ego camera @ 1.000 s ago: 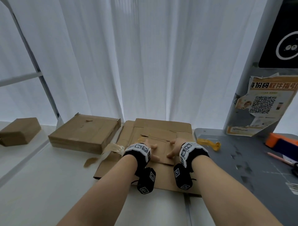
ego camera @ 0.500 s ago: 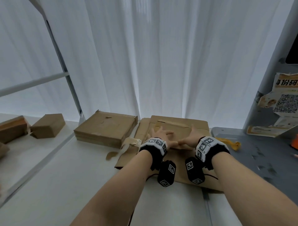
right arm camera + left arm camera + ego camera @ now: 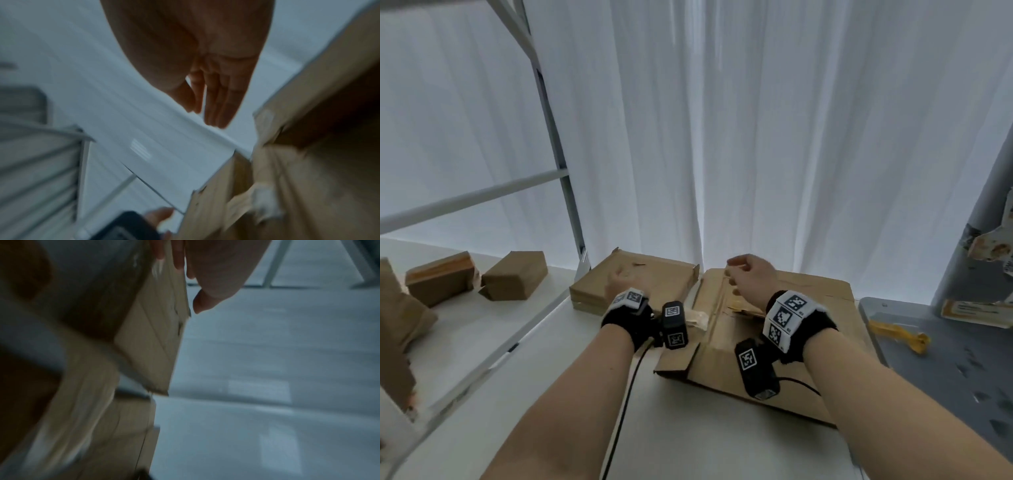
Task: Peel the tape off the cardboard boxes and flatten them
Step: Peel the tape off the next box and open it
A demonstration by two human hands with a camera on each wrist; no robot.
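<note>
A flattened cardboard box (image 3: 791, 356) lies on the white table in front of me. A peeled strip of tape (image 3: 697, 317) hangs at its left edge. My right hand (image 3: 748, 274) hovers above the far part of this box, fingers relaxed and empty; the right wrist view shows the same hand (image 3: 216, 97) with straight fingers holding nothing. My left hand (image 3: 621, 287) is over a stack of flattened boxes (image 3: 664, 277) to the left. In the blurred left wrist view, the left hand (image 3: 205, 272) has extended fingers beside a cardboard edge (image 3: 156, 340); contact is unclear.
Two small closed cardboard boxes (image 3: 515, 279) (image 3: 440, 281) sit at the far left, and more cardboard (image 3: 397, 329) stands at the left edge. A crumpled yellow tape piece (image 3: 904, 335) lies on a grey mat (image 3: 945, 370) to the right. A white curtain and a metal frame stand behind.
Both hands have lifted off the flattened box. The left hand moved left over the stack and the right hand rose. The head view swung left.
</note>
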